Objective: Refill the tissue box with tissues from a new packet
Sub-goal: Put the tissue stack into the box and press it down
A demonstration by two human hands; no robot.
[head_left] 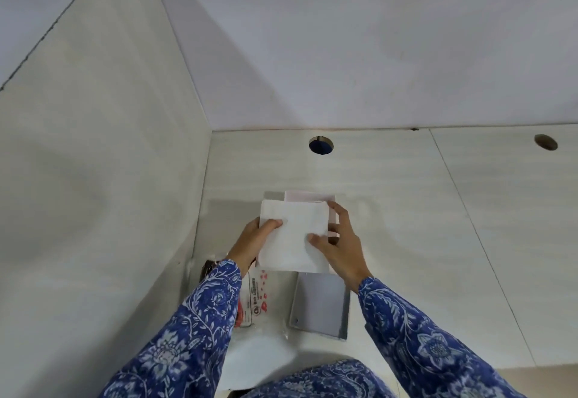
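Observation:
A white stack of tissues (292,235) is held flat between both hands over the open tissue box (308,196), whose pale pink inside shows at the far edge. My left hand (253,239) grips the stack's left side, thumb on top. My right hand (339,241) holds its right side, thumb on top and fingers along the box edge. The box's grey lid (322,305) lies on the counter just nearer to me. The opened plastic tissue packet (256,297), white with red print, lies under my left forearm.
The work happens on a white counter (438,241) in a corner, with a wall (109,178) close on the left and another behind. Two round holes (321,145) are cut in the counter near the back wall. More white tissue or wrapping (259,357) lies near the front edge.

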